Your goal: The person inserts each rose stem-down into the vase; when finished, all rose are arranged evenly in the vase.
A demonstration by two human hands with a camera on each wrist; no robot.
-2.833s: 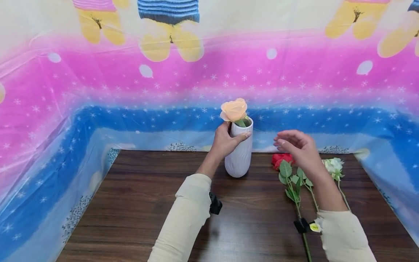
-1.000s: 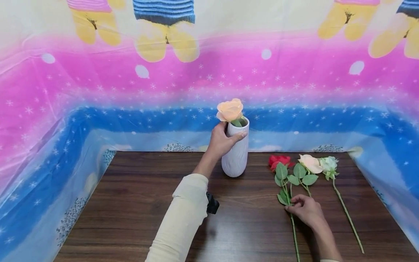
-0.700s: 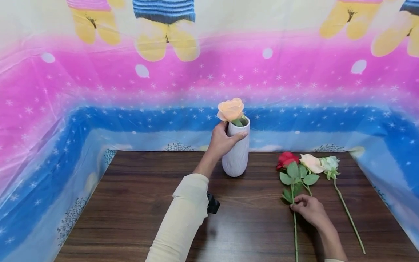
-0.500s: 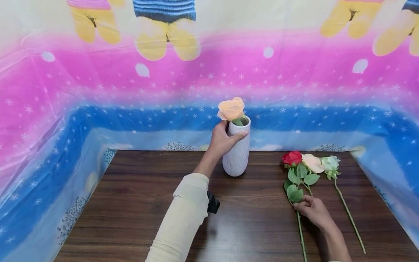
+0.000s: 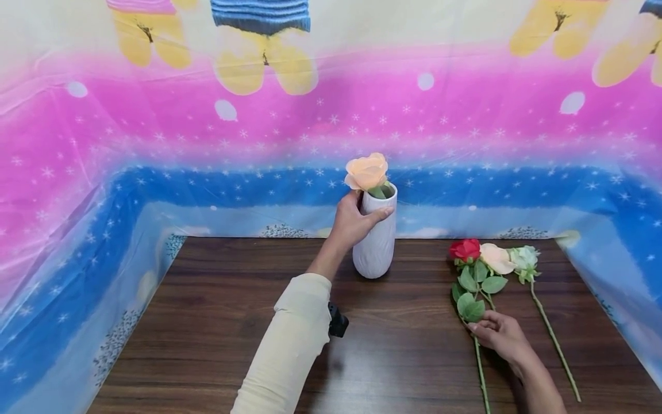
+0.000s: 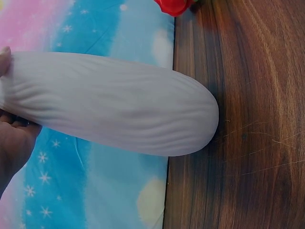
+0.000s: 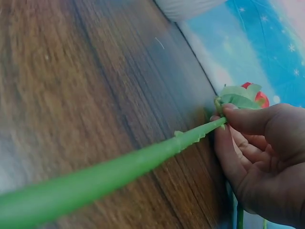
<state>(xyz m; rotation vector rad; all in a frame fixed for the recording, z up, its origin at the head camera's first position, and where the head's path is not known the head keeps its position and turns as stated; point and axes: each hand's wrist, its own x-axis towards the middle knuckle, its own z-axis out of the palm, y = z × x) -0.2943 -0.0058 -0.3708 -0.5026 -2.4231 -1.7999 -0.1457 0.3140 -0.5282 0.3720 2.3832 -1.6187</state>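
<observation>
Near frame centre, we see the left hand (image 5: 355,222) curled round the white vase (image 5: 373,253), peach rose (image 5: 367,172) rising from it | lower right, the right hand (image 5: 504,338) pinches the red rose (image 5: 465,249) by its stem (image 5: 481,371)

Left hand (image 5: 353,223) curled (right hand (image 5: 504,338) too)

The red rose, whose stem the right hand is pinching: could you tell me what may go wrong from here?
1. The red rose lies close beside the pale pink rose, with leaves crowded near both, so lifting it with the right hand might drag the neighbour along.
2. The left hand grips the white vase high up; a jerk could tip it.
3. The peach rose leans over the rim and could be knocked.
</observation>
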